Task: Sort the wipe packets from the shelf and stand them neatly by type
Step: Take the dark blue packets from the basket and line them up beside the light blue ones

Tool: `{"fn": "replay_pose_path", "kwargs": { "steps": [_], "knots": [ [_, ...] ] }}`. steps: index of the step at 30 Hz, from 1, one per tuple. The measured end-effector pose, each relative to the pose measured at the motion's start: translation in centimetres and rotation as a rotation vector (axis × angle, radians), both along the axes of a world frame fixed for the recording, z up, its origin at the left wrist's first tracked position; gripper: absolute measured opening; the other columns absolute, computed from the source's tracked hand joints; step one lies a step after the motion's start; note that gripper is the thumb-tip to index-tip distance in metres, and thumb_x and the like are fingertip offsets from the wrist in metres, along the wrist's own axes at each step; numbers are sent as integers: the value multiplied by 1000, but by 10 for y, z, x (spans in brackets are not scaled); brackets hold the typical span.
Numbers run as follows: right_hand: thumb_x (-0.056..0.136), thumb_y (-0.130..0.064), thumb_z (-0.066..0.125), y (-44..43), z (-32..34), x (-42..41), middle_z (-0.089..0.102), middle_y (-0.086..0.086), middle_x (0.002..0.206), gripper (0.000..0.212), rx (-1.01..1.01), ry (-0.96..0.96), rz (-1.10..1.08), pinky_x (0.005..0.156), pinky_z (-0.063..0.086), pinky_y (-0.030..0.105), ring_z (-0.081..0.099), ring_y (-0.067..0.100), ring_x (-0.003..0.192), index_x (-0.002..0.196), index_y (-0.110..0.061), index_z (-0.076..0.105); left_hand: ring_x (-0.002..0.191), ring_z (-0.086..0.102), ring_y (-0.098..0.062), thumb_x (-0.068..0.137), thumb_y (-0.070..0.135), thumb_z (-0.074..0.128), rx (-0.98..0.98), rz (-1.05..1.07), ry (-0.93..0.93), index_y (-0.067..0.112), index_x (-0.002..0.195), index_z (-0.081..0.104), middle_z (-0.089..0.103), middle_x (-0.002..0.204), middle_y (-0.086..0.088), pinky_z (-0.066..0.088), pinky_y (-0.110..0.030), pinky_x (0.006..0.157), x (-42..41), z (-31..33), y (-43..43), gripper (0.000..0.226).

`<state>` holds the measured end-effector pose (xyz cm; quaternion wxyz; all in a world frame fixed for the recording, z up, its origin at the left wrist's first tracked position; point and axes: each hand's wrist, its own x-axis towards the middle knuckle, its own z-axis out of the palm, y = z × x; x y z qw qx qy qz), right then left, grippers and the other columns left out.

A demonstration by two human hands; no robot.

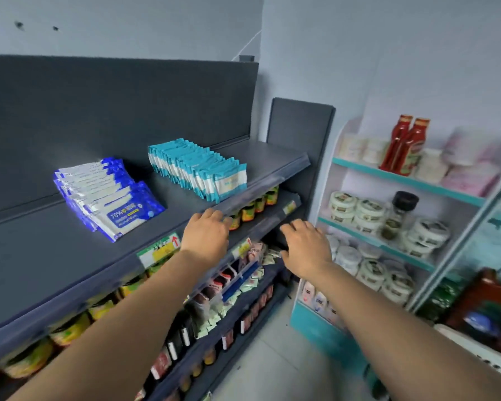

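Note:
Two rows of wipe packets stand on the dark grey top shelf (35,256). The blue-and-white alcohol wipe packets (104,198) lean back in a row on the left. The teal-and-white wipe packets (197,169) stand in a longer row on the right. My left hand (207,237) hovers at the shelf's front edge below the teal row, fingers relaxed, holding nothing. My right hand (307,247) is out in front of the lower shelves, apart from the packets, fingers loosely spread and empty.
Lower shelves hold jars (252,209), sachets (237,287) and dark bottles. A white-and-teal rack (405,180) to the right carries red sauce bottles (402,146), round tubs and a spice jar. Price labels (159,250) line the shelf edge. Grey floor lies below.

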<state>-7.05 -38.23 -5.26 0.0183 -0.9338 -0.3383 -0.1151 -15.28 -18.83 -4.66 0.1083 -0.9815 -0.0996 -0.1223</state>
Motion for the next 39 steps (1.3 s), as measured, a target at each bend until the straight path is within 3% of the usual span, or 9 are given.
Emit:
{"fn": "replay_pose_path", "kwargs": {
  "steps": [8,13,24,30,35,39],
  "knots": [
    [87,-34,60,-156,-16,-4,49,6,131,47,-53,66,-279,97,40,38,46,26,123,130,-20,46,128,40,-23,90,26,51,-45,-277,65,19,131,48,50,133,-2,35,-36,99,51,-26,-140,41],
    [86,-31,60,-258,-31,-12,47,7,135,51,-67,107,-413,98,38,40,43,27,125,133,-20,45,124,43,-23,89,27,55,-56,-396,121,20,129,49,52,127,-2,37,-35,97,74,-46,-242,42],
    [90,-24,57,-459,-91,-29,51,7,126,38,-94,251,-573,98,40,40,47,27,119,127,-17,49,114,52,-25,88,24,56,-197,-602,186,18,119,59,60,119,-4,44,-37,91,89,-116,-454,32],
    [92,-27,53,-542,-132,-32,52,7,124,35,-106,381,-705,94,43,40,48,26,116,125,-18,50,114,51,-22,89,19,53,-180,-675,314,19,121,57,59,118,-2,43,-37,91,105,-154,-542,32],
    [89,-35,59,-597,-179,-22,48,8,130,43,-119,532,-789,100,40,42,44,28,123,127,-18,48,112,53,-20,89,22,52,-202,-717,457,22,118,58,59,117,1,47,-36,91,134,-199,-599,30],
    [87,-34,60,-636,-221,-3,53,6,126,39,-89,588,-851,95,43,40,49,26,116,122,-20,52,111,53,-21,90,27,49,-185,-775,588,22,124,55,58,120,-1,48,-35,90,163,-247,-638,34]
  ]
}}
